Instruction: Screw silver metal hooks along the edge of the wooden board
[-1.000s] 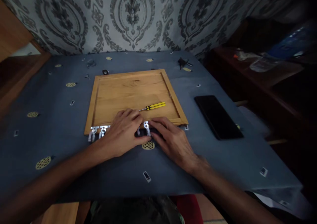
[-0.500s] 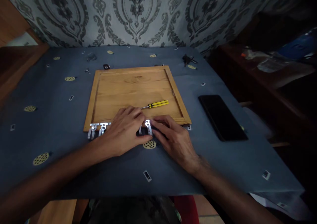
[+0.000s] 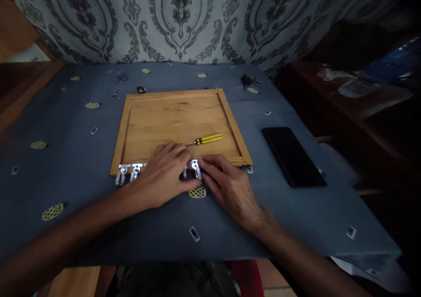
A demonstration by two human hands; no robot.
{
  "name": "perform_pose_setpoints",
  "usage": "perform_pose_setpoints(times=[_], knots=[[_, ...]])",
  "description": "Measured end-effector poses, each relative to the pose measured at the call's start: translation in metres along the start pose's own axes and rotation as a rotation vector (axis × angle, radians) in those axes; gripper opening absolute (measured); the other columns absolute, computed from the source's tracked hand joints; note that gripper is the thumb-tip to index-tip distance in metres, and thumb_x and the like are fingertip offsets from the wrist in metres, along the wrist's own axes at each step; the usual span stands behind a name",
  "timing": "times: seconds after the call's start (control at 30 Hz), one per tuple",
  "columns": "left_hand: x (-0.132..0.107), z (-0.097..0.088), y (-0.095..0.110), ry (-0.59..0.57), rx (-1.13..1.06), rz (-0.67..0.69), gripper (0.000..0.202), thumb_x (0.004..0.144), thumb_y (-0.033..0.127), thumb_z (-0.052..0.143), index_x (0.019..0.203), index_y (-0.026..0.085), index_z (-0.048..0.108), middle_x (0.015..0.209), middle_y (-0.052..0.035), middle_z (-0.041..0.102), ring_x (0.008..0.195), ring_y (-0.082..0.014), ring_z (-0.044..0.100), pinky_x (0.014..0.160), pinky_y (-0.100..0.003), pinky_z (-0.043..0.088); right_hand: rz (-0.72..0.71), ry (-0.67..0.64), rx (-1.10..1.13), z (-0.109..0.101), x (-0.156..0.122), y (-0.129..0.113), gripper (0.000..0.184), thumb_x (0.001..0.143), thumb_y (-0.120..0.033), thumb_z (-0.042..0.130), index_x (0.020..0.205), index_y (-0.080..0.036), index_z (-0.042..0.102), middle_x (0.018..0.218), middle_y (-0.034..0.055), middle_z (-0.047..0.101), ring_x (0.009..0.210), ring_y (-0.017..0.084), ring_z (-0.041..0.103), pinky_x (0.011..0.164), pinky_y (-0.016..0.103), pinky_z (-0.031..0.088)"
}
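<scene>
A silver hook rail (image 3: 131, 173) lies along the near edge of the wooden panel (image 3: 177, 121).

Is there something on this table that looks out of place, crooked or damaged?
Nothing stands out. The square wooden panel lies flat on the blue cloth, the yellow screwdriver rests on it, and both hands rest on the silver metal hook rail.
</scene>
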State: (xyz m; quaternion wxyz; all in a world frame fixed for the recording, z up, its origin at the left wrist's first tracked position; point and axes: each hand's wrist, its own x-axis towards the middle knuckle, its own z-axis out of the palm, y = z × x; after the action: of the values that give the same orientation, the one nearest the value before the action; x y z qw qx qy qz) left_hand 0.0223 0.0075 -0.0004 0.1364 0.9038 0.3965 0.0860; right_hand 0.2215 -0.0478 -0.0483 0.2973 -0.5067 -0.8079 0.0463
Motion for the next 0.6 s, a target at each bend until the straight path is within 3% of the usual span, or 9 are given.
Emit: perform_pose_setpoints(times=[0.6], knots=[[0.0011, -0.0027, 0.0010, 0.018, -0.036, 0.017, 0.027, 0.088, 0.039, 0.074, 0.097, 0.016, 0.066, 0.103, -0.0077, 0.070, 0.102, -0.0282, 0.063, 0.090, -0.045, 0.050, -0.006, 0.015, 0.021, -0.0007, 0.0020, -0.0006, 0.028, 0.101, -0.018, 0.053, 0.123, -0.019, 0.071, 0.112, 0.0124, 0.073, 0.097, 0.023, 0.076, 0.083, 0.036, 0.067]])
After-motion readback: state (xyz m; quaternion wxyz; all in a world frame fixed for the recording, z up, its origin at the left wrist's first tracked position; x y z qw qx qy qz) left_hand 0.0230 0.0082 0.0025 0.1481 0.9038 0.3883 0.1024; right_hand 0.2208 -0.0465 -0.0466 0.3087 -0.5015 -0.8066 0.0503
